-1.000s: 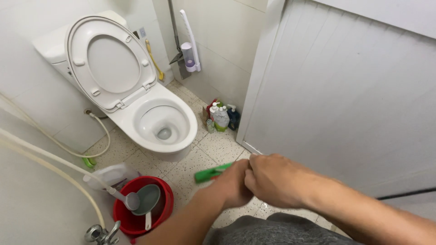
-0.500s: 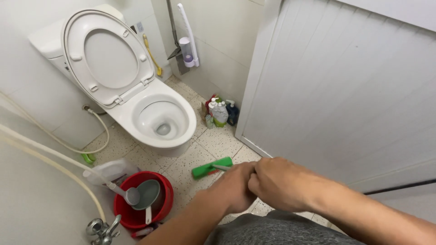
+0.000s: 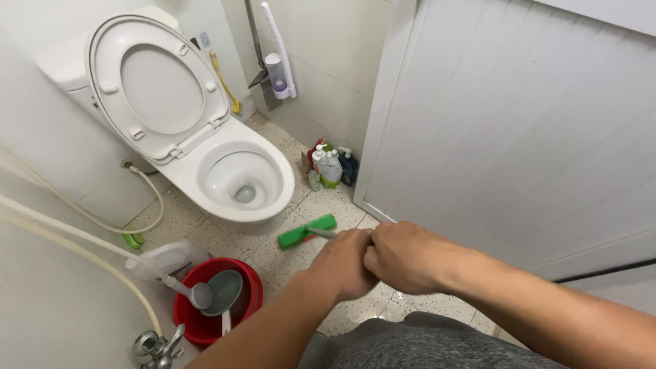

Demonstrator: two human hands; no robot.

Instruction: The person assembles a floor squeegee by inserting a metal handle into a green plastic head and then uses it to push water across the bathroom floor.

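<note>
Both my hands grip one thin metal handle of a floor brush. My left hand (image 3: 342,263) is closed on the handle lower down, and my right hand (image 3: 403,256) is closed on it just behind. The green brush head (image 3: 307,231) lies on the speckled tile floor (image 3: 335,208), in front of the white toilet bowl (image 3: 239,181). The toilet's seat and lid (image 3: 157,85) stand raised against the tank. My fists hide most of the handle.
A red bucket (image 3: 215,304) with a grey ladle stands at lower left beside a clear jug (image 3: 167,258) and hoses. Several cleaning bottles (image 3: 331,167) cluster in the corner. A white ribbed door panel (image 3: 519,130) fills the right. A toilet brush holder (image 3: 279,72) hangs on the wall.
The green brush head has slid forward across the floor towards the toilet base, pushed by both hands. My grip on the handle is unchanged.
</note>
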